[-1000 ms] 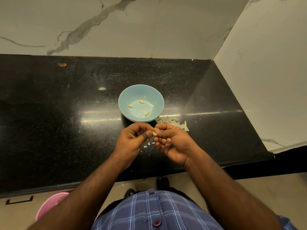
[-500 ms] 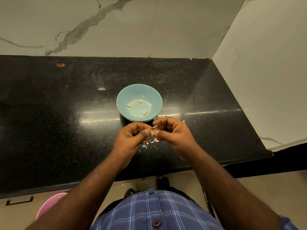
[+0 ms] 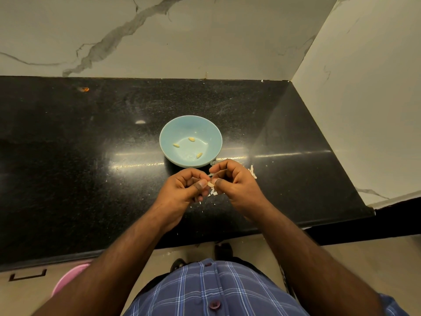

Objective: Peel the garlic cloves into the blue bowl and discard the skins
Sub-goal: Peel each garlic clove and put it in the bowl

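A light blue bowl [image 3: 210, 134] stands on the black counter [image 3: 91, 156] with three peeled cloves [image 3: 191, 139] lying inside. Just in front of it, my left hand [image 3: 182, 190] and my right hand [image 3: 237, 185] meet above the counter. Between their thumbs and fingertips they pinch one small garlic clove [image 3: 210, 184]. Pale skin flakes [image 3: 213, 192] lie under the hands, and more skins [image 3: 252, 172] show past my right hand, partly hidden by it.
Marble walls close off the counter at the back and on the right. A small orange speck [image 3: 84, 89] lies far left on the counter. A pink bin [image 3: 68, 279] stands on the floor below the counter's front edge, at the left.
Both hands have drifted slightly toward the bowl while working the clove. My right hand has turned, covering more of the skin pile behind it. A few more flakes lie beneath the hands.
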`<state>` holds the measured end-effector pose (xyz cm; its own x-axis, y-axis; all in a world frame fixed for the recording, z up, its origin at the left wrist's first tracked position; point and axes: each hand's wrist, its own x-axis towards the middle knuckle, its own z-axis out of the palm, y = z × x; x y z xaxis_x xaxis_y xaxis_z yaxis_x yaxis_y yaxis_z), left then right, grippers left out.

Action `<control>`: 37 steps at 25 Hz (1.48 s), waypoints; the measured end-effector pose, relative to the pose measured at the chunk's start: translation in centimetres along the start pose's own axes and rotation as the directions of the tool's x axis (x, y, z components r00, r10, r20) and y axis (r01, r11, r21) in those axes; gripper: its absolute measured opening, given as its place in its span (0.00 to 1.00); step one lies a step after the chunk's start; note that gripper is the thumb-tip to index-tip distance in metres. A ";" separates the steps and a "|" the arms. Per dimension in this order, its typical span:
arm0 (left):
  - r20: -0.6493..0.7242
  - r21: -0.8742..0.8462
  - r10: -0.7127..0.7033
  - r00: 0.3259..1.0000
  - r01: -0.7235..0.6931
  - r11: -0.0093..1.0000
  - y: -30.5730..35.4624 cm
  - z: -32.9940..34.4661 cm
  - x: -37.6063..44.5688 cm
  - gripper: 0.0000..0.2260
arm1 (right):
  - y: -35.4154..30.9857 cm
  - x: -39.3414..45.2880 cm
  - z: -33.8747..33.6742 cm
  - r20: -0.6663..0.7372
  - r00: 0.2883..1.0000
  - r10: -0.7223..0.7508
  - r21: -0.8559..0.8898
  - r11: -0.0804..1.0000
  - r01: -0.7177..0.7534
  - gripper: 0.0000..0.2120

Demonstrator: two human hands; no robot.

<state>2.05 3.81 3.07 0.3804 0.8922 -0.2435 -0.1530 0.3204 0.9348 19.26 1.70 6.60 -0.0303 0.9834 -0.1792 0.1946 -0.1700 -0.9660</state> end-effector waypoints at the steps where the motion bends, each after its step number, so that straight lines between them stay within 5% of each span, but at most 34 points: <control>1: 0.006 -0.013 -0.012 1.000 0.012 1.000 0.0 0.0 0.0 0.06 | 0.0 0.0 0.0 -0.009 1.000 -0.008 -0.022 1.000 0.008 0.11; 10: 0.002 -0.147 -0.092 0.996 0.091 0.985 0.8 0.5 0.1 0.10 | 1.4 0.8 -0.9 -0.120 0.992 -0.025 -0.211 0.977 -0.001 0.11; 18: -0.087 -0.059 -0.084 0.993 0.079 0.995 0.5 0.1 0.8 0.06 | 1.3 1.2 -2.9 -0.165 0.986 -0.021 -0.394 0.918 -0.046 0.04; 24: -0.126 -0.044 -0.032 0.991 0.027 0.999 0.0 -0.1 1.2 0.04 | 0.8 0.9 -1.7 -0.007 0.999 -0.032 -0.054 0.998 0.031 0.12; 37: -0.125 -0.019 0.007 0.992 -0.009 1.000 -0.2 -0.3 1.3 0.05 | 0.8 1.1 -1.1 -0.012 0.998 -0.067 -0.097 0.993 0.066 0.08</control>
<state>2.26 4.99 2.44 0.2623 0.9271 -0.2679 -0.1740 0.3185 0.9318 20.50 2.69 5.84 -0.0314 0.9933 -0.1113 0.2862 -0.0977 -0.9532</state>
